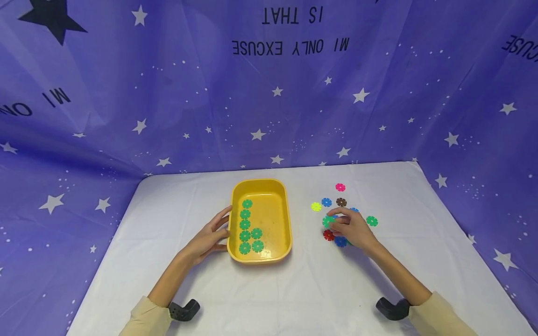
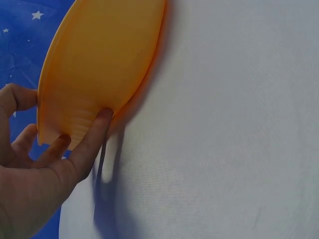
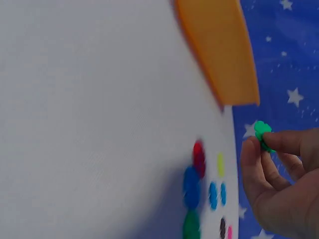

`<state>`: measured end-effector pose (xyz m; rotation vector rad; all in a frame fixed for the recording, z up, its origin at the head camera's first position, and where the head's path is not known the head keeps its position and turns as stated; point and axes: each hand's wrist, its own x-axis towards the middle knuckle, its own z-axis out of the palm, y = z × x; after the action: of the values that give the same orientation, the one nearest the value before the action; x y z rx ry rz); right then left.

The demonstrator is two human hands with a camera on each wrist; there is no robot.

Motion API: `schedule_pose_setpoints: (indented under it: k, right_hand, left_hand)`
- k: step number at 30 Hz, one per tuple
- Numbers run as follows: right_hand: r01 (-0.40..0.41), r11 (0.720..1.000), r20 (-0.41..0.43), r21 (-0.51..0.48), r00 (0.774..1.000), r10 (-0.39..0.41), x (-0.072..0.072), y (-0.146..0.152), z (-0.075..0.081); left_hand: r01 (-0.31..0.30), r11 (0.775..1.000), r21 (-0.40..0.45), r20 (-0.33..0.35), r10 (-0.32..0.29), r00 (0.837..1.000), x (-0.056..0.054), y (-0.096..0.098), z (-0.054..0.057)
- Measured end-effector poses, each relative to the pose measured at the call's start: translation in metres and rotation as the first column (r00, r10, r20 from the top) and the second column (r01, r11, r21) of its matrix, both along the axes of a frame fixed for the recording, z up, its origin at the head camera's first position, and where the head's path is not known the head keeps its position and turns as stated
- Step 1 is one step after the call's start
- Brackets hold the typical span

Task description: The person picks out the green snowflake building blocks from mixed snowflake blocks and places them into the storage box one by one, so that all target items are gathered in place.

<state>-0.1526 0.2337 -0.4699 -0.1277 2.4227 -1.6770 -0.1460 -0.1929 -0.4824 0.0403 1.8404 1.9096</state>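
Note:
A yellow tray point(image 1: 278, 219) lies on the white table. Along its left side stand several green slotted discs point(image 1: 245, 224), two rows wide at the near end. My left hand point(image 1: 206, 240) touches the tray's outer left wall with spread fingertips, also visible in the left wrist view against the wall. Above a loose group of discs to the tray's right, my right hand point(image 1: 353, 230) pinches a green slotted disc point(image 3: 262, 130) between thumb and fingers. Below and around it lie a red disc point(image 1: 329, 235), a blue disc point(image 1: 340, 241) and another green disc point(image 1: 371, 221).
Farther back on the right lie a yellow disc point(image 1: 316, 206), a blue disc point(image 1: 326, 202), a brown disc point(image 1: 341, 202) and a pink disc point(image 1: 340, 187). A purple star-printed cloth point(image 1: 260, 112) hangs behind the table point(image 1: 311, 289) and at both sides.

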Motion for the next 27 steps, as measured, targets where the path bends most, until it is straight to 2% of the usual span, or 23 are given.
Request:
schedule_pose_setpoints:
  k: [7, 10, 13, 16, 21, 27]
  right_hand:
    - [-0.046, 0.972, 0.155, -0.232, 0.984, 0.083, -0.003, -0.045, 0.028]
    - [-0.056, 0.942, 0.198, -0.330, 0.972, 0.127, -0.006, -0.067, 0.037]
    - [-0.075, 0.918, 0.217, -0.388, 0.961, 0.171, -0.010, -0.089, 0.043]
    - [-0.088, 0.907, 0.245, -0.411, 0.948, 0.203, -0.013, -0.112, 0.046]
    - [-0.089, 0.905, 0.280, -0.417, 0.934, 0.221, -0.021, -0.148, 0.047]
    - [-0.051, 0.911, 0.344, -0.409, 0.916, 0.206, -0.028, -0.176, 0.034]
  left_hand:
    - [-0.002, 1.000, 0.003, 0.004, 0.002, 1.000, 0.000, 0.000, 0.000]
    - [-0.004, 1.000, 0.006, 0.008, 0.004, 1.000, 0.000, 0.001, 0.000]
    - [-0.002, 1.000, 0.005, 0.006, 0.002, 1.000, 0.001, 0.000, 0.000]
    - [0.002, 1.000, 0.005, 0.000, -0.002, 1.000, 0.001, -0.001, 0.000]
    - [0.000, 1.000, 0.004, -0.004, 0.000, 1.000, 0.001, -0.001, 0.000]
    - [0.011, 1.000, 0.003, -0.012, -0.011, 1.000, 0.000, -0.001, 0.001]
